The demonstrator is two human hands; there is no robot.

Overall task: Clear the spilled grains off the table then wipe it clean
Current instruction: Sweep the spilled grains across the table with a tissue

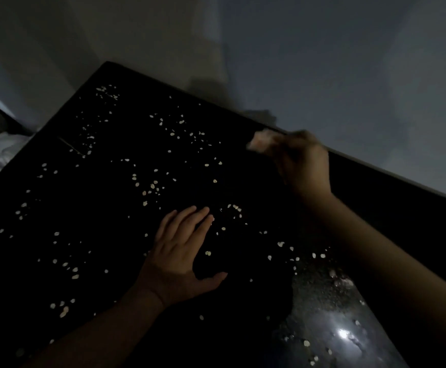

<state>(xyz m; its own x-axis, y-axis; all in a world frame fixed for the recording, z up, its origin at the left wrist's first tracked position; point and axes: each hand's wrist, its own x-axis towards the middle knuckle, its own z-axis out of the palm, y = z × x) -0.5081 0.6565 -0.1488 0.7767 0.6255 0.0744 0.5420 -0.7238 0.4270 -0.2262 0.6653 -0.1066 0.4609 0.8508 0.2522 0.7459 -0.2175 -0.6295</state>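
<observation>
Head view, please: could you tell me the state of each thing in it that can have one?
table: not yet cleared, strewn with grains.
grains: scattered loose across the table.
left hand: fingers straight, flat on the table.
right hand: near the far edge, gripping a pale wad.
pale wad: held, blurred; material unclear.

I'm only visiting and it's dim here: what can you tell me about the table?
The table is black and flat, its straight far edge close to a pale wall. The top looks glossy: a light reflects near the front right, where it seems smeared. Pale grains lie scattered over most of it. The left hand rests on it, fingers straight. The right hand grips a blurred pale wad at the far edge; whether that touches the top is unclear.
</observation>
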